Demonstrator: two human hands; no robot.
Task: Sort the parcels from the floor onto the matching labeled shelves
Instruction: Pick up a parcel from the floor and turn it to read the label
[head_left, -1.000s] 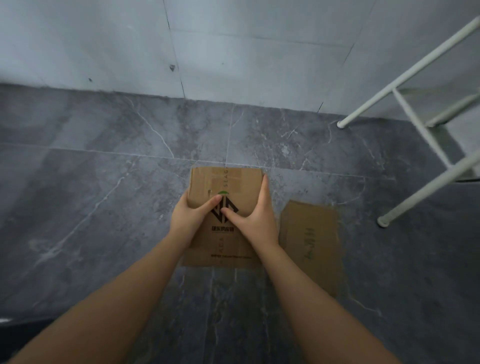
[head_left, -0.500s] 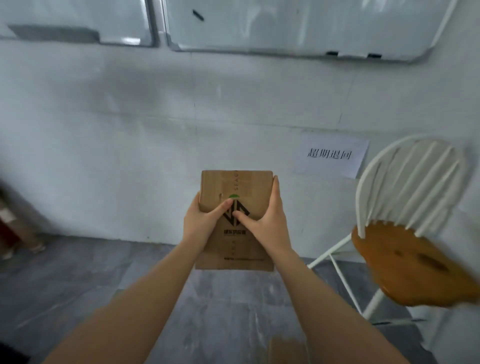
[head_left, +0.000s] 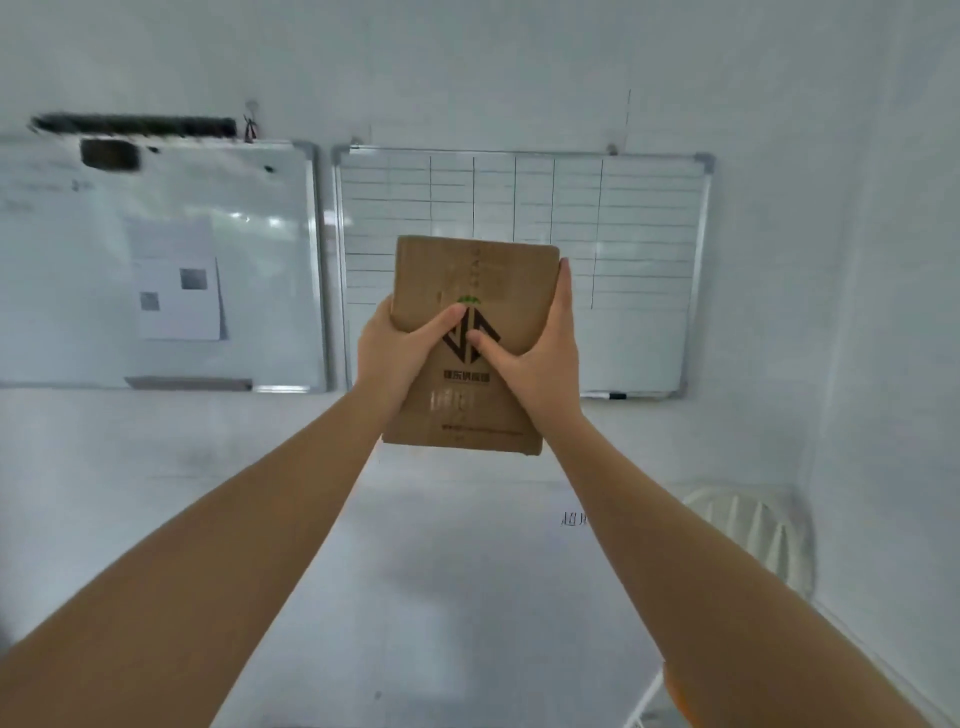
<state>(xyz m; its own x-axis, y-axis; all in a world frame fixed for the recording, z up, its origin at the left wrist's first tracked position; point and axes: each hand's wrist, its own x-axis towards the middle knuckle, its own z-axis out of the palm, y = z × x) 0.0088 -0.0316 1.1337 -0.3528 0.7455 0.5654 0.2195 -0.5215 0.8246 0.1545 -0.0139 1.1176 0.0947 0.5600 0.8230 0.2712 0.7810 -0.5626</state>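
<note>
I hold a flat brown cardboard parcel (head_left: 478, 280) with a black diamond logo and a green mark up in front of me, at the centre of the head view. My left hand (head_left: 397, 348) grips its left edge, thumb across the front. My right hand (head_left: 540, 353) grips its right edge, thumb on the logo. Both arms are stretched forward. No shelf and no floor are in view.
Behind the parcel hang two whiteboards on a white wall: a gridded whiteboard (head_left: 639, 218) and a plain whiteboard (head_left: 156, 260) with a paper sheet on it. A white chair back (head_left: 753, 525) shows low right, next to a partly hidden wall label (head_left: 574, 518).
The parcel came up off the floor in both hands and was raised. My view swung upward from the floor to the wall and whiteboards. The second parcel on the floor has left the view.
</note>
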